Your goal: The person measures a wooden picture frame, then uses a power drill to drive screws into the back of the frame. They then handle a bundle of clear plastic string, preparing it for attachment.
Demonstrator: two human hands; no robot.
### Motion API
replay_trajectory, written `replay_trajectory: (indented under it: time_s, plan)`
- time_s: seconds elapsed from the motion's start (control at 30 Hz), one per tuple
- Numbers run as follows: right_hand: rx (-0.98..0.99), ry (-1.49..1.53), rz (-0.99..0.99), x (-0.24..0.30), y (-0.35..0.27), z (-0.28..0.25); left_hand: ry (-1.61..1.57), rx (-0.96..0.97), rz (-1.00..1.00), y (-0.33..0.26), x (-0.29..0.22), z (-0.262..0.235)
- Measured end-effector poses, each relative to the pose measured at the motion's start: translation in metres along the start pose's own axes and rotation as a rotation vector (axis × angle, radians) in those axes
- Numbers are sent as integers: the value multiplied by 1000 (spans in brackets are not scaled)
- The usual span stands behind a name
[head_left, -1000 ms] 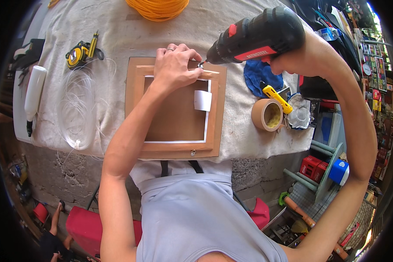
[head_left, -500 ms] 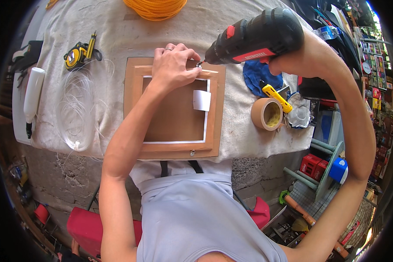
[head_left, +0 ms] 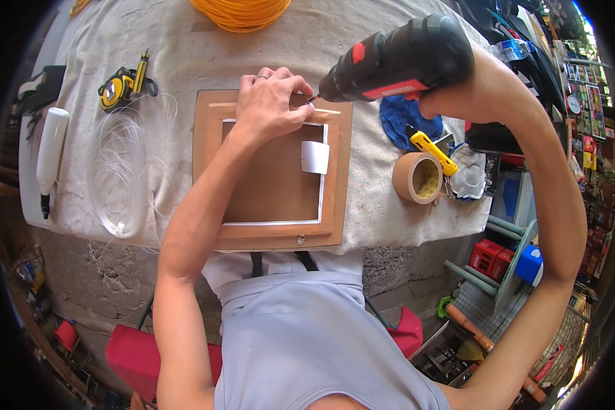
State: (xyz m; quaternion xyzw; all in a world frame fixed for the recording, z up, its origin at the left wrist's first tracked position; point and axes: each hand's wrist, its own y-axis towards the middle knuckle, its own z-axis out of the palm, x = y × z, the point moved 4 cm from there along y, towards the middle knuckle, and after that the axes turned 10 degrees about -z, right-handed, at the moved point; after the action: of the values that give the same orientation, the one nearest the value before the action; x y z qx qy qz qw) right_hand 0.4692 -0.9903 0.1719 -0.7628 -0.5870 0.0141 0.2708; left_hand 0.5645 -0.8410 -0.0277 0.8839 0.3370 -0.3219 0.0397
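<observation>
A wooden picture frame (head_left: pixel 335 178) with a brown backing lies back side up on the cloth-covered table in front of me. My left hand (head_left: pixel 272 106) rests on its far bar, thumb and forefinger pinching a small metal ring hanger (head_left: pixel 309 103) near the far right corner. Raised at the right, my right hand (head_left: pixel 466 92) grips a black and red cordless drill (head_left: pixel 396 61), tilted with its bit down at that hanger. A matching ring hanger (head_left: pixel 301 240) sits on the near bar. A white paper tag (head_left: pixel 315 157) hangs over the backing.
Right of the frame lie a roll of brown tape (head_left: pixel 417 178), a yellow utility knife (head_left: pixel 433 153) and a blue cloth (head_left: pixel 403 119). To the left are a coil of clear line (head_left: pixel 118 174), a tape measure (head_left: pixel 118 89) and a white bottle (head_left: pixel 52 150). Orange rope (head_left: pixel 242 14) sits at the back.
The drill's body has shifted very slightly left and down, its bit staying at the hanger. My left hand keeps its place on the frame.
</observation>
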Motion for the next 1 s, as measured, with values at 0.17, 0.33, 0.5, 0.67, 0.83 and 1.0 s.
replay_trajectory:
  time_s: [0.17,0.33,0.5,0.67,0.83,1.0]
  plan:
    - [-111,-163,-355,-4,-4,-2,32,47,-13,0,-1,-3]
    - [-125,-150,-347,2,-5,0,33,52,-15,2,-1,-1]
    - [26,-197,-377,22,8,-5,45,32,-12,0,-1,-2]
    - [-80,-199,-517,25,6,-4,16,-22,23,-1,-1,-1]
    - [11,-233,-305,20,-4,-27,-8,-59,121,-1,-4,1]
    - [-78,-8,-518,-3,-6,-83,7,-379,235,-25,27,-9]
